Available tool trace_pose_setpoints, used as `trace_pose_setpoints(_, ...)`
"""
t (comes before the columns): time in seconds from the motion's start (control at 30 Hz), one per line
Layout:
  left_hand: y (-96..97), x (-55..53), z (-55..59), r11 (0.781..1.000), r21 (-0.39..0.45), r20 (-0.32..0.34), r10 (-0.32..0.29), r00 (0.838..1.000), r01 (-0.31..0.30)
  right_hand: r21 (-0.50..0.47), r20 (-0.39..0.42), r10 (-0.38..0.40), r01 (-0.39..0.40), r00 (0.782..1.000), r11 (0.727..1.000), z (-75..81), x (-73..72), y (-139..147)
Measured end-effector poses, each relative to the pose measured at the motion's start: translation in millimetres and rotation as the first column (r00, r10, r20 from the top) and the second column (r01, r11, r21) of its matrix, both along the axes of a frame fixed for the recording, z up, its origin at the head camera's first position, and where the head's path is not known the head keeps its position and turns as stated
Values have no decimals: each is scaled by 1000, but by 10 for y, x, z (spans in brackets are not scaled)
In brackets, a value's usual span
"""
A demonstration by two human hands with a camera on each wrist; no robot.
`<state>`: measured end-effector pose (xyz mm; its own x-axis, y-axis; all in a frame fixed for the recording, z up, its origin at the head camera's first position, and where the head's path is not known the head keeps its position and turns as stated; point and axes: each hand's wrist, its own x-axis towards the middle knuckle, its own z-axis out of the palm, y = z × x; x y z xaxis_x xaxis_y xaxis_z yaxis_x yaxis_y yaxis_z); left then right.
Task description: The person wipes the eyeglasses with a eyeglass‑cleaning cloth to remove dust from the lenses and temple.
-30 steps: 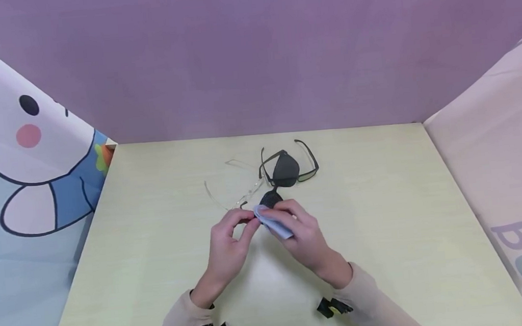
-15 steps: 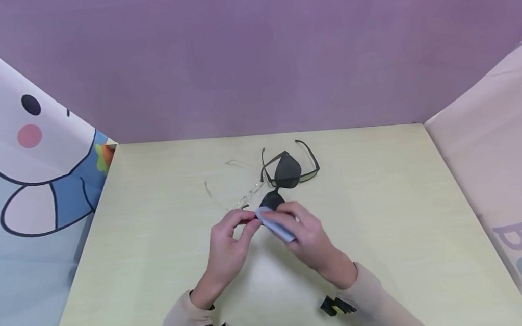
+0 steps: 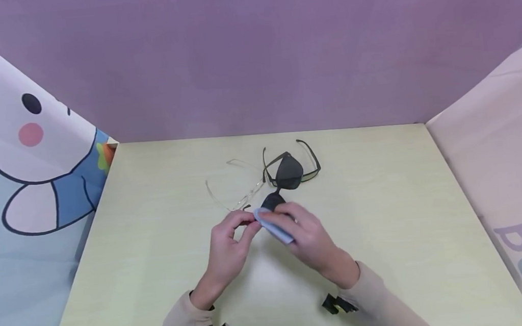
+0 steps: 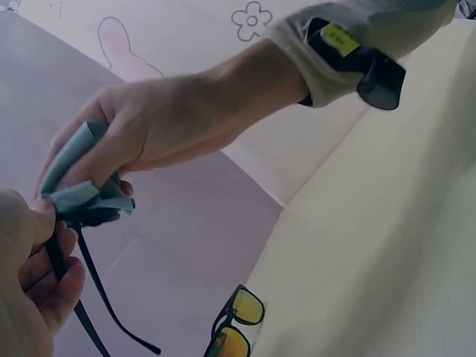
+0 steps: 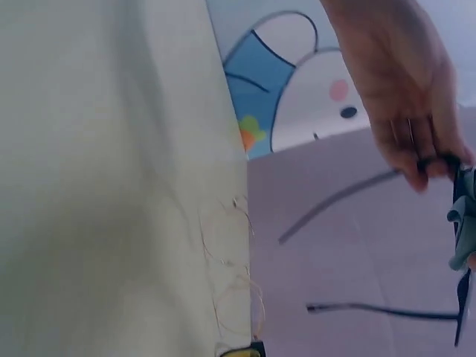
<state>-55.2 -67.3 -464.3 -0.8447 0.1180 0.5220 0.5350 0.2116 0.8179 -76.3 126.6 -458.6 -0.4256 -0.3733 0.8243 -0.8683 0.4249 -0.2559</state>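
While narrow, right grip [image 3: 310, 237] on cloth [image 3: 277, 230].

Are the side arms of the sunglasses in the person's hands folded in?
No, in the right wrist view both side arms of the sunglasses stick out, apart from each other.

A hand could pass over the table [image 3: 398, 208] outward of the left hand [image 3: 228, 247] or the right hand [image 3: 312, 240]. Just beyond both, sunglasses [image 3: 289, 172], thin-framed glasses [image 3: 248, 194] and yellow-lensed glasses [image 4: 248, 306] stand in the way; farther off, the purple wall [image 3: 252, 56].
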Motion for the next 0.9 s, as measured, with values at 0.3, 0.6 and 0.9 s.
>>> trace_pose_setpoints(0.3,-22,3,13,1000,-18,-5,1,1000,-1,-79,111,-77,86,991,993,81,-94,75)
trace_pose_setpoints(0.6,-25,-7,22,1000,3,-31,-6,1000,6,5,-2,30,-30,1000,1000,5,3,3)
trace_pose_setpoints(0.9,-15,32,65,999,-33,-13,5,1000,-5,-119,108,-63,76,992,990,58,-82,86)
